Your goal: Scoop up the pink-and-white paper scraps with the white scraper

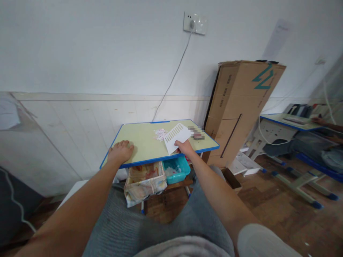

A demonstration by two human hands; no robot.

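My right hand point(184, 147) grips a white card point(175, 137) with a row of slots or strips along its far side, thumb on top, over the front right of the small desk point(142, 139). Flat on the desk's left part rests my left hand point(121, 151), holding nothing. Behind the card's left edge lies a small pile of whitish paper bits point(160, 134). A pixelated, unreadable item point(197, 134) sits at the desk's right side. Under the desktop are a fabric-lined basket point(146, 185) and a turquoise plastic bin point(177, 176) with pale scraps inside.
A tall cardboard box point(243, 103) leans beside the desk on the right. A cord point(175, 73) drops from the wall socket point(195, 23) behind the desk. Farther right, a person point(292, 142) sits at another desk point(284, 120).
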